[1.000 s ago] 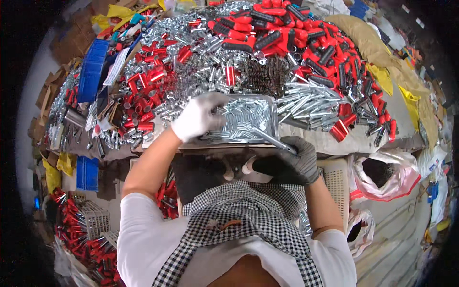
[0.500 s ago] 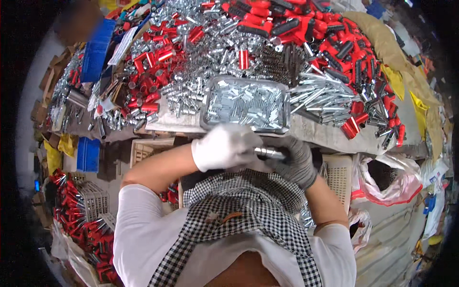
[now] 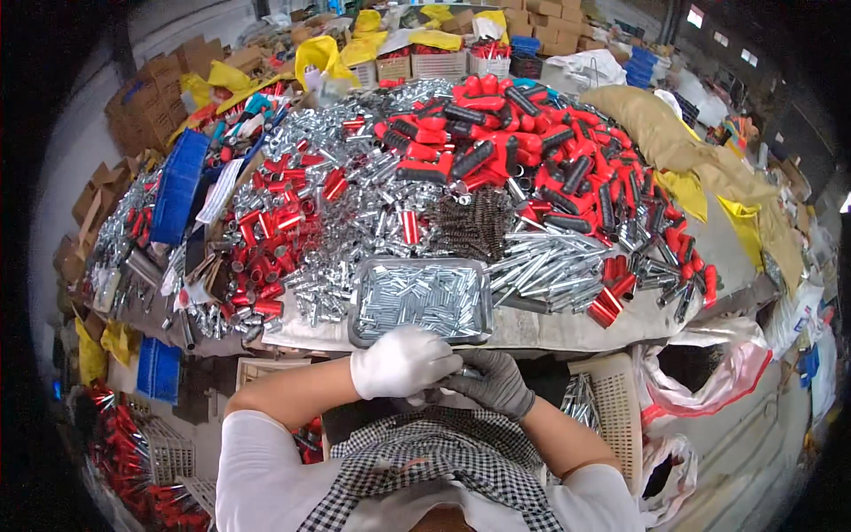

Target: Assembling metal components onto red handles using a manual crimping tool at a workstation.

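I see R hand (image 3: 496,383) gripping metal pc (image 3: 468,372); can't tell L hand (image 3: 401,363) grip. Slack hold could drop pc.

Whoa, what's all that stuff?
table: one, pale-covered, centre
tray: one, grey, table's near edge
metal pins: many, silver, in tray
springs: many, brown, beyond tray
rods: many, silver, right of tray
fittings: many, silver, left beyond tray
tubes: many, red, mainly left
grips: many, red and black, table's right
bins: at least two, blue, left
bags: several, yellow, around table
boxes: several, brown, background
sacks: two, white-pink, lower right
metal piece: one, silver, below tray
apron: one, black-white check, bottom
left fingers: several, white-gloved, near tray
right fingers: several, grey-gloved, around metal piece
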